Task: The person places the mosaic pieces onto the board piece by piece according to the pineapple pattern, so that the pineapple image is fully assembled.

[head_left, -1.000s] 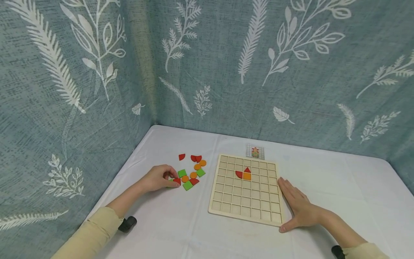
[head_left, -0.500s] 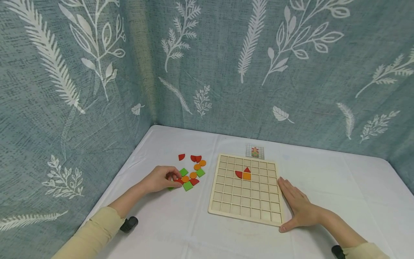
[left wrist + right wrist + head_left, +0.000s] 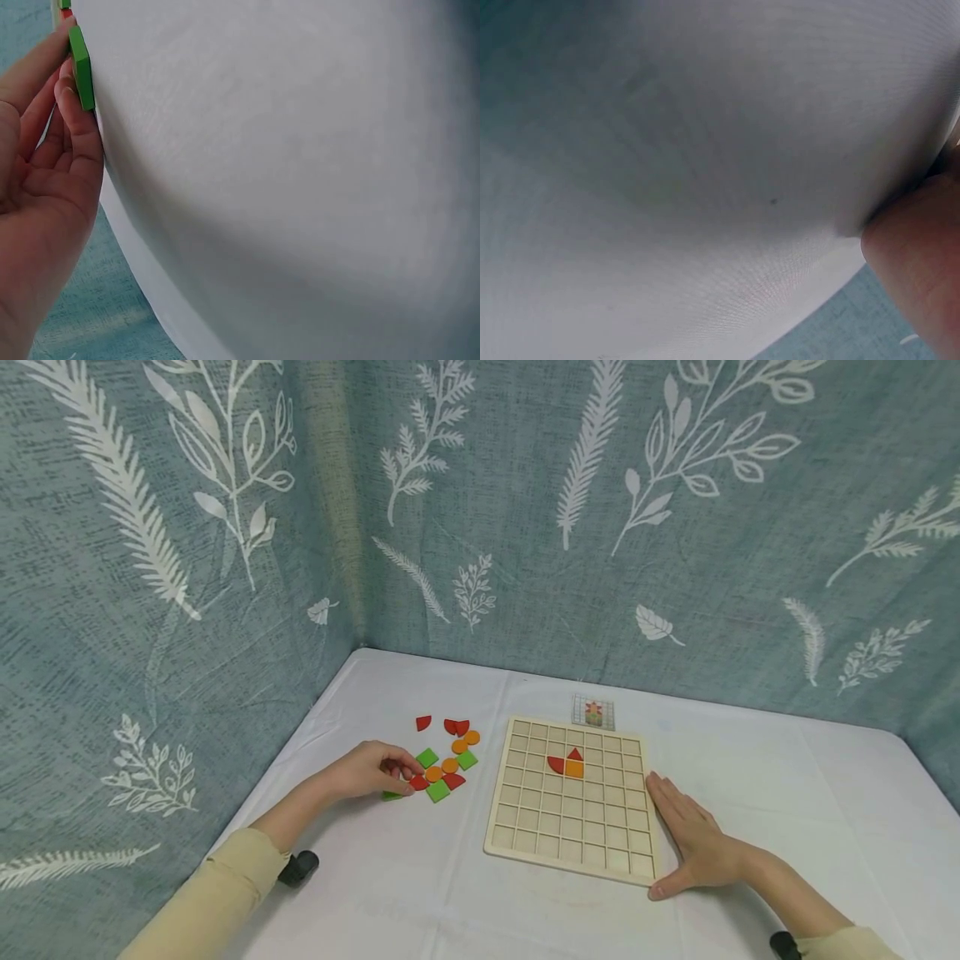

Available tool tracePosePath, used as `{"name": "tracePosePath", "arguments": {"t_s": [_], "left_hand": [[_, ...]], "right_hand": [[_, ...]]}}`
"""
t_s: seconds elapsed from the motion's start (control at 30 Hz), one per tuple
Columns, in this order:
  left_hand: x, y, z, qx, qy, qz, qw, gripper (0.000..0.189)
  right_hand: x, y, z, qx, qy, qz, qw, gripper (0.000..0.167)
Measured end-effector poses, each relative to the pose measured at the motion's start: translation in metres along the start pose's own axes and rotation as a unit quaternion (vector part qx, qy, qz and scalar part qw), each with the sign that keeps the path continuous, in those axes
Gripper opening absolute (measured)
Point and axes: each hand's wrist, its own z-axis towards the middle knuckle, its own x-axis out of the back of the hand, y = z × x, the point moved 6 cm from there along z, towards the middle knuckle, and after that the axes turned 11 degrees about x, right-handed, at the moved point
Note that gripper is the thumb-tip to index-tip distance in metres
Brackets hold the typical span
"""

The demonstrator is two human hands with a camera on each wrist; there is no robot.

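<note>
Board (image 3: 570, 827) against straight-fingered right hand (image 3: 693, 842); red piece (image 3: 419, 784) by left hand (image 3: 370, 770), pinching unclear

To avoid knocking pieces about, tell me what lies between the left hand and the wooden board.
Orange discs, green squares and red quarter-circles lie between the left hand and the wooden board, clustered nearer the hand. Beyond them, nothing visible blocks the way.
</note>
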Motion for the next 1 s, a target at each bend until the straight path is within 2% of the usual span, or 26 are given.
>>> {"name": "tracePosePath", "arguments": {"t_s": [0.23, 0.37, 0.5, 0.6, 0.8, 1.0], "left_hand": [[-0.002, 0.001, 0.002, -0.039, 0.024, 0.008, 0.9989, 0.021], [-0.001, 0.007, 0.0, -0.056, 0.054, 0.019, 0.9968, 0.02], [-0.006, 0.021, 0.002, -0.052, 0.087, -0.014, 0.9948, 0.022], [-0.016, 0.035, 0.01, -0.044, 0.103, -0.056, 0.9921, 0.024], [-0.044, 0.069, 0.036, -0.033, 0.114, -0.122, 0.9853, 0.025], [-0.07, 0.099, 0.059, -0.017, 0.124, -0.146, 0.9814, 0.026]], "right_hand": [[-0.001, 0.001, -0.001, 0.005, 0.003, -0.004, 1.0, 0.143], [-0.001, 0.001, -0.001, 0.006, 0.001, -0.002, 1.0, 0.143], [0.0, 0.002, -0.002, 0.0, -0.003, -0.005, 1.0, 0.144], [0.001, 0.002, -0.003, -0.006, -0.004, -0.006, 1.0, 0.144], [0.003, 0.003, -0.004, -0.006, -0.002, -0.007, 1.0, 0.143], [0.002, 0.0, -0.002, 0.005, -0.001, -0.007, 1.0, 0.143]]}}
